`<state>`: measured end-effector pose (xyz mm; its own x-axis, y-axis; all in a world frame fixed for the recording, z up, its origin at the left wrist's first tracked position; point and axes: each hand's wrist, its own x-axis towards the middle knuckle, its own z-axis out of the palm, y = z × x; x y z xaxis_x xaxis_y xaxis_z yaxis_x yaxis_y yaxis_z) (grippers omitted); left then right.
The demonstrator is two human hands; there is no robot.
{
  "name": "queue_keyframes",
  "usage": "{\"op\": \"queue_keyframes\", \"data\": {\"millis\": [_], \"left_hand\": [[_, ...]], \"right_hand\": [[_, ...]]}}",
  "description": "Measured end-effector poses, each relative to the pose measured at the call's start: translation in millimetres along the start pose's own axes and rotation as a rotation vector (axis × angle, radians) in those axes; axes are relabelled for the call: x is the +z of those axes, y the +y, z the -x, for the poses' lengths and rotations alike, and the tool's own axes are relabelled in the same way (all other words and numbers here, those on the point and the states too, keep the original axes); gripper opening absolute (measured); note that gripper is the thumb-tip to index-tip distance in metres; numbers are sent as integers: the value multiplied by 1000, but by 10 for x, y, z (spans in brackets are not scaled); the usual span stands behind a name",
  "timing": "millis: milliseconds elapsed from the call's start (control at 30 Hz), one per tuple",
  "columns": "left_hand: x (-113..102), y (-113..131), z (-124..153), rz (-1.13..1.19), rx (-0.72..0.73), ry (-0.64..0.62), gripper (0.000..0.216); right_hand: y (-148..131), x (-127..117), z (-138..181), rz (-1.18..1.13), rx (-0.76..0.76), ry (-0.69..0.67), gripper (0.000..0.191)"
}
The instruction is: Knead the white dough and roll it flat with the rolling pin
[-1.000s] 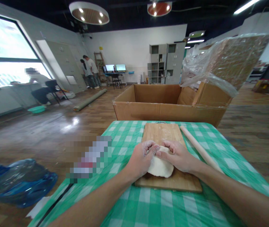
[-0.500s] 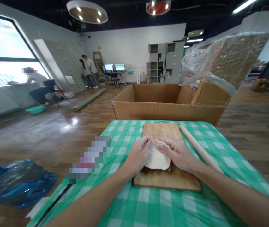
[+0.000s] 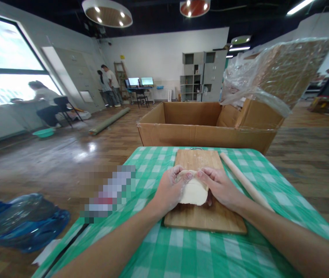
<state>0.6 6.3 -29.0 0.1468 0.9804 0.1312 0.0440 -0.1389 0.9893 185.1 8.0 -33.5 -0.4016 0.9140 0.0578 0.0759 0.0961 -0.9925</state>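
Note:
A pale, flattened piece of dough (image 3: 194,194) is held between both hands over a wooden cutting board (image 3: 205,222). My left hand (image 3: 172,188) grips its left side, thumb on top and fingers curled behind. On the opposite side my right hand (image 3: 221,187) pinches the upper right edge, its thumb close to the left thumb. White flour dusts the fingers. The dough's underside and some fingertips are hidden. To the right of the board lies a wooden rolling pin (image 3: 245,181), touched by neither hand.
A green and white checked cloth (image 3: 182,255) covers the table. Left on it is a blurred-out object (image 3: 109,193) with a black cable. Beyond the table stands a large cardboard box (image 3: 178,133). A blue water jug (image 3: 28,224) lies on the floor; people are farther back.
Both thumbs have shifted on the dough's upper edge, the right one upward. The visible dough face looks narrower, its lower edge slightly higher. Board and rolling pin stay in place.

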Motion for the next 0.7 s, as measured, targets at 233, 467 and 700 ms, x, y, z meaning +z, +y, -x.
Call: {"op": "queue_keyframes", "data": {"millis": [233, 467, 700], "left_hand": [[-26, -8, -24, 65, 22, 84, 40], [-66, -61, -54, 11, 21, 131, 40], [-98, -65, -47, -170, 108, 189, 35]], "right_hand": [[-26, -20, -13, -36, -25, -85, 43], [-79, 1, -23, -167, 53, -92, 41], [-41, -14, -40, -198, 30, -92, 40]]}}
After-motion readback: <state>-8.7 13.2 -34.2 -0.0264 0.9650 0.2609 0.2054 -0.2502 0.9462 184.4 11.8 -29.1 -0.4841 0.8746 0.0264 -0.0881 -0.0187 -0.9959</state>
